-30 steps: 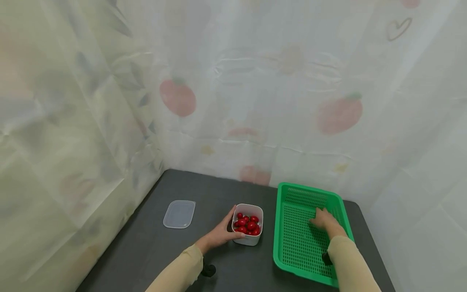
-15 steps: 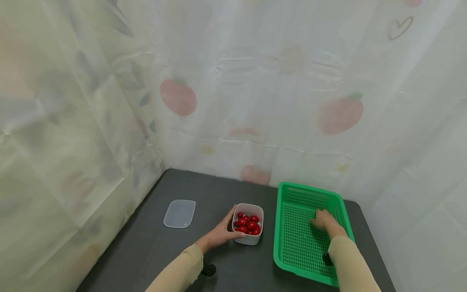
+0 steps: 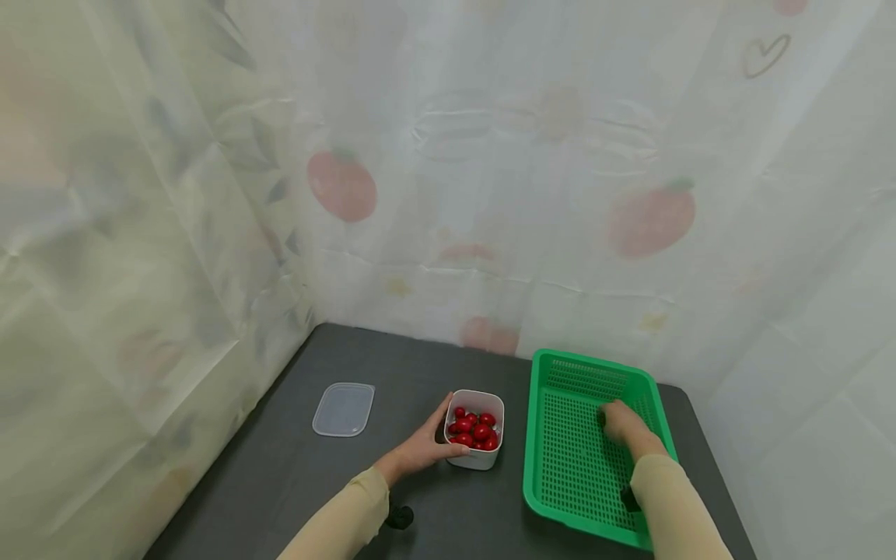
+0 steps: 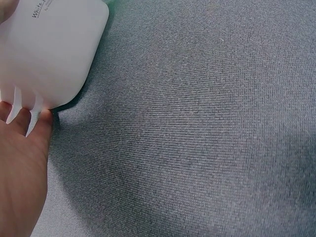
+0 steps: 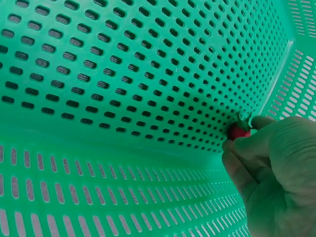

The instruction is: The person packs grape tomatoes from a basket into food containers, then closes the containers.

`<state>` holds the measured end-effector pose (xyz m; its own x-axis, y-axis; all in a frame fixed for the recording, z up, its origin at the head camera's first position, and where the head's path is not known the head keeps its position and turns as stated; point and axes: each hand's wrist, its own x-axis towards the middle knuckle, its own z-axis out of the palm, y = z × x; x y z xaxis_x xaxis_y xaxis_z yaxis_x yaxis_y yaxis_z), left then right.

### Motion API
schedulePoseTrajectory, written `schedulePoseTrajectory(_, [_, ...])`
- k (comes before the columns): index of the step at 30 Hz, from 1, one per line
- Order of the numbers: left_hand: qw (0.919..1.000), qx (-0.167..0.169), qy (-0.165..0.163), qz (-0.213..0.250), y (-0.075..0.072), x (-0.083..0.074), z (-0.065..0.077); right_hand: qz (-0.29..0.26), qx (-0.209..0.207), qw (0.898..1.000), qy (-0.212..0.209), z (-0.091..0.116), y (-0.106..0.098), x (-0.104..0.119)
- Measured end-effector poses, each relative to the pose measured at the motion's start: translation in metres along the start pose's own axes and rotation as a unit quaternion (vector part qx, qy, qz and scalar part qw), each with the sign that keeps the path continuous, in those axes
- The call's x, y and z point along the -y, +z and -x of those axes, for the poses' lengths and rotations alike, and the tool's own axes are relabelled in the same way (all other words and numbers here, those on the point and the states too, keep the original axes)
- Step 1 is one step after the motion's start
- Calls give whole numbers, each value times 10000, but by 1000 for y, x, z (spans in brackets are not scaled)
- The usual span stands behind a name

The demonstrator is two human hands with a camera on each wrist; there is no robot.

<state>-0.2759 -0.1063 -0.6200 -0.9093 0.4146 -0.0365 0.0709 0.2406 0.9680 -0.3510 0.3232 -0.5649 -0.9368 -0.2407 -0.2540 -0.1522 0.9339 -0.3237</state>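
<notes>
My left hand (image 3: pixel 420 447) grips a small white square container (image 3: pixel 474 462) from its left side, thumb at the near edge and fingers at the far one. Several red cherry tomatoes (image 3: pixel 481 432) lie inside it. Seen from the left wrist, fingertips (image 4: pixel 44 118) touch the container's smooth wall (image 4: pixel 59 49). My right hand (image 3: pixel 625 429) is down inside a green perforated basket (image 3: pixel 533 443), near its right wall. In the right wrist view, its thumb and fingers pinch a red cherry tomato (image 5: pixel 238 131) with a green stem, close over the basket floor.
A translucent square lid (image 3: pixel 344 410) lies flat on the dark table (image 3: pixel 413 369), left of the container. Printed curtains (image 3: pixel 490 194) hang behind the table and along the sides. The basket takes up the table's right part.
My right hand's fingers have drawn in a little inside the basket, with a dark spot now showing at their tips. The left hand and the container have stayed in place.
</notes>
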Motion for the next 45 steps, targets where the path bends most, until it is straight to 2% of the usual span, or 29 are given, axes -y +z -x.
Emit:
schedulePoseTrajectory(6, [10000, 29, 15, 4, -1, -1, 0, -185, -30, 9996, -202, -2, 4, 0])
schedulePoseTrajectory(13, [10000, 33, 74, -25, -1, -1, 0, -81, -42, 9989, -461, -4, 11, 1])
schedulePoseTrajectory(22, [10000, 5, 68, -40, -1, 1, -1, -217, 99, 9964, -811, -1, 14, 17])
schedulePoseTrajectory(27, [9999, 1, 110, -45, 0, -1, -1, -354, 148, 9951, -915, -2, 15, 18])
schedulePoseTrajectory(36, [9999, -57, -41, -91, -1, -3, 0, -478, 323, 9944, -886, 2, 15, 14])
schedulePoseTrajectory(45, [9999, -49, 14, -116, 0, -3, 1, -212, 229, 9934, -1105, 2, 17, 14])
